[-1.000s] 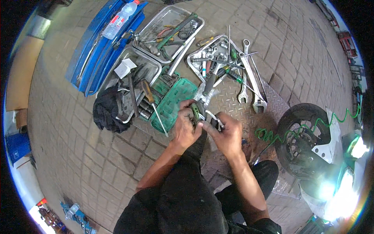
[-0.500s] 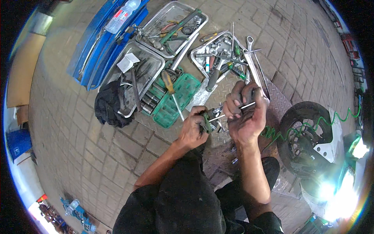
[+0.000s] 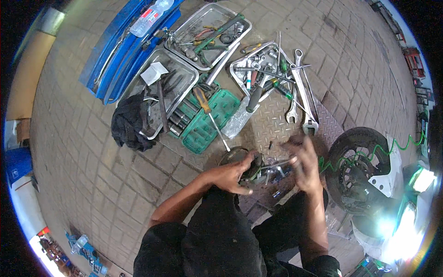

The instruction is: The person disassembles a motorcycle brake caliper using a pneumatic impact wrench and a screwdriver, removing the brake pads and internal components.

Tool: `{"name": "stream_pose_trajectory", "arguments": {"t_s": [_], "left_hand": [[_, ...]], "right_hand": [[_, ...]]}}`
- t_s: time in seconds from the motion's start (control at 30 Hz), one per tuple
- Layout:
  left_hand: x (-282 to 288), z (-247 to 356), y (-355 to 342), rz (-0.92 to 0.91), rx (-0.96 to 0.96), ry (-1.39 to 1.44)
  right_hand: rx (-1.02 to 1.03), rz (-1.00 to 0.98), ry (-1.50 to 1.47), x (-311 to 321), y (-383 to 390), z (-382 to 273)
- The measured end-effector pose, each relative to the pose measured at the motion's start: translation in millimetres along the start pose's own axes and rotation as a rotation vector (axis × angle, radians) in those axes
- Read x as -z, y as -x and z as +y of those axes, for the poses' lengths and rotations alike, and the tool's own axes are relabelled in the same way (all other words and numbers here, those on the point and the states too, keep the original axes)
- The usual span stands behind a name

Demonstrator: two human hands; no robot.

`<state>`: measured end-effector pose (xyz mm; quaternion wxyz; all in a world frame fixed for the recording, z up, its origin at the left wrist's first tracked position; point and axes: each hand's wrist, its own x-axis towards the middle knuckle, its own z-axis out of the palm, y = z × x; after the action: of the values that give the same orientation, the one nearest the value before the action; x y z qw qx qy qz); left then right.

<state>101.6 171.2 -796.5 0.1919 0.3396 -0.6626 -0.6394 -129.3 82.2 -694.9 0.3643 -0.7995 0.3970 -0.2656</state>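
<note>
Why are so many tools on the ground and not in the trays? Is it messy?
A bit. Several wrenches lie loose on the paving beside the metal tray, and a screwdriver lies slanted across the open green socket case. Nothing looks broken or spilled.

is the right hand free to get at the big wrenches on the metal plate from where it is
Probably yes. The right hand sits just below the wrenches on the metal plate, with nothing lying between them. It seems to hold a thin tool, though, which it may need to put down first.
</note>
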Motion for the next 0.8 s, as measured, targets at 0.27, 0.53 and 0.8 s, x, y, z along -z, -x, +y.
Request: {"name": "stream_pose_trajectory", "arguments": {"t_s": [0.27, 0.53, 0.8], "left_hand": [[-3.9, -8.5, -14.7, 0.042, -0.183, -0.115], [-12.2, -3.1, -21.8, 0.461, 0.064, -0.06], [-9.9, 1.1, -22.4, 0.567, 0.08, -0.058]], "right_hand": [[0.014, -0.446, 0.397, -42.5, 24.7, -20.2], [-0.104, -0.027, 0.369, -59.9, 38.7, -10.8], [-0.042, 0.035, 0.251, -73.8, 41.4, 0.9]]}}
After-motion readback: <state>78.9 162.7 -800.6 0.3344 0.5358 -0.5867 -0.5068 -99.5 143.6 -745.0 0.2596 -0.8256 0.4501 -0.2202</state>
